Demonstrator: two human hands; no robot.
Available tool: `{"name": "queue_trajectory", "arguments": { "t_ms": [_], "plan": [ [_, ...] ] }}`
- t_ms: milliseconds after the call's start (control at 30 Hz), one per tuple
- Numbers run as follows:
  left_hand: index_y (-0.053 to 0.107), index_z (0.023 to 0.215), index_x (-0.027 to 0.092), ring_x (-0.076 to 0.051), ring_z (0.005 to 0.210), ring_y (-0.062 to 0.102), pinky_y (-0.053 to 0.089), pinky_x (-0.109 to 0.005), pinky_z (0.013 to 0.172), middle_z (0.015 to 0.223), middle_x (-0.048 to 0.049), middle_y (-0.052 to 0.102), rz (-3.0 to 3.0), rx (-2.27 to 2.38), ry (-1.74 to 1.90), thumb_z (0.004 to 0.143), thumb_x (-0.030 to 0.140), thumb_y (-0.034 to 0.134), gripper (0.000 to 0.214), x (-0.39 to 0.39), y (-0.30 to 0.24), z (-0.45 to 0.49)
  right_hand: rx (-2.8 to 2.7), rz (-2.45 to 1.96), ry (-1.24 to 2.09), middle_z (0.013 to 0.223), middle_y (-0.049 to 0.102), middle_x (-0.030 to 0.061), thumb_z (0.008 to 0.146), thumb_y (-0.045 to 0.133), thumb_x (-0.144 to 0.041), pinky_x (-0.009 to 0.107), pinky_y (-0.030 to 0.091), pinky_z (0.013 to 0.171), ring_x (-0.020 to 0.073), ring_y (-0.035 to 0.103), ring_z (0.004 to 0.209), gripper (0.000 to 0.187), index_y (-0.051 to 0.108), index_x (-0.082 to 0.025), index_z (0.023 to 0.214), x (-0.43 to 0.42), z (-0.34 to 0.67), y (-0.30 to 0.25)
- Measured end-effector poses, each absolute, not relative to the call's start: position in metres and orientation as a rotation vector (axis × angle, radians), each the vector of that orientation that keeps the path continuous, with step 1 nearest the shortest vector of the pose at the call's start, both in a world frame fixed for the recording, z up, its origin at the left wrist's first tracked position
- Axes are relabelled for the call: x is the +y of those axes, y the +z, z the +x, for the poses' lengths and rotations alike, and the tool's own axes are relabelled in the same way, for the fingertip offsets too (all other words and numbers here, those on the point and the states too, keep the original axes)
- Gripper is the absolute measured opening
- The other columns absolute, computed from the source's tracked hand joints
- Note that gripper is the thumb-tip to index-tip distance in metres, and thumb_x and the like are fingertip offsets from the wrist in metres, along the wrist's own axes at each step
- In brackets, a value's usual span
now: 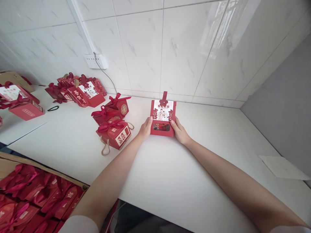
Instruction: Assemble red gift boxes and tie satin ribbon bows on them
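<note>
A red gift box [162, 128] stands upright on the white table [155, 168], near the wall. Its front has a printed couple on a white panel, a small clear window with something red and dark inside, and a red strap with a flower-shaped tab on top. My left hand [146, 128] grips its left side, thumb at the front edge. Against the right side my right hand [180, 130] is closed the same way, thumb on the front. The fingers behind the box are hidden.
Left of my hands stand red ribbon-tied boxes [115, 132], one with rope handles. More red boxes [91, 94] are piled near the wall socket [95, 61]. A carton [41, 171] full of red boxes is at lower left. A white sheet [283, 167] lies at right.
</note>
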State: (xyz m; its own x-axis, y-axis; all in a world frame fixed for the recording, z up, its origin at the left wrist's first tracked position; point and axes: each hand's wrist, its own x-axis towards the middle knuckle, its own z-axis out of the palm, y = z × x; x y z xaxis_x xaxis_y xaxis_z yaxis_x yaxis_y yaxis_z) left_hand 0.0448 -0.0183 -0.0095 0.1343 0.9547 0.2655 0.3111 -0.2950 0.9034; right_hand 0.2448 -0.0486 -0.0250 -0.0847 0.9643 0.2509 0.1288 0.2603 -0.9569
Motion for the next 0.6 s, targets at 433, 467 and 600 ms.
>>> {"name": "queue_trajectory", "arguments": {
  "t_ms": [433, 467, 600],
  "plan": [
    [0.061, 0.116, 0.023, -0.025, 0.106, 0.065, 0.050, -0.041, 0.096, 0.115, -0.0070, 0.070, 1.667, 1.227, 1.208, 0.094, 0.065, 0.028, 0.058, -0.0150, -0.0103, 0.0429, -1.550, -0.985, 1.007, 0.151, 0.043, 0.0020, 0.093, 0.047, -0.062, 0.046, 0.040, 0.113, 0.0246, 0.047, 0.135, 0.076, 0.014, -0.032, 0.155, -0.0547, 0.2439, -0.0197],
    [0.061, 0.116, 0.022, -0.025, 0.106, 0.065, 0.049, -0.041, 0.097, 0.114, -0.0070, 0.070, 1.669, 1.231, 1.205, 0.094, 0.066, 0.028, 0.059, -0.0150, -0.0105, 0.0427, -1.571, -0.966, 1.005, 0.151, 0.043, 0.0031, 0.090, 0.053, -0.061, 0.046, 0.041, 0.112, 0.0250, 0.048, 0.134, 0.082, 0.012, -0.031, 0.155, -0.0554, 0.2431, -0.0193],
    [0.062, 0.114, 0.023, -0.025, 0.104, 0.065, 0.049, -0.042, 0.097, 0.111, -0.0066, 0.071, 1.682, 1.250, 1.184, 0.093, 0.066, 0.030, 0.058, -0.0170, -0.0095, 0.0426, -1.575, -1.014, 0.967, 0.146, 0.049, 0.0054, 0.085, 0.065, -0.053, 0.048, 0.044, 0.109, 0.0264, 0.052, 0.130, 0.089, 0.014, -0.029, 0.154, -0.0577, 0.2401, -0.0183]
  ]
}}
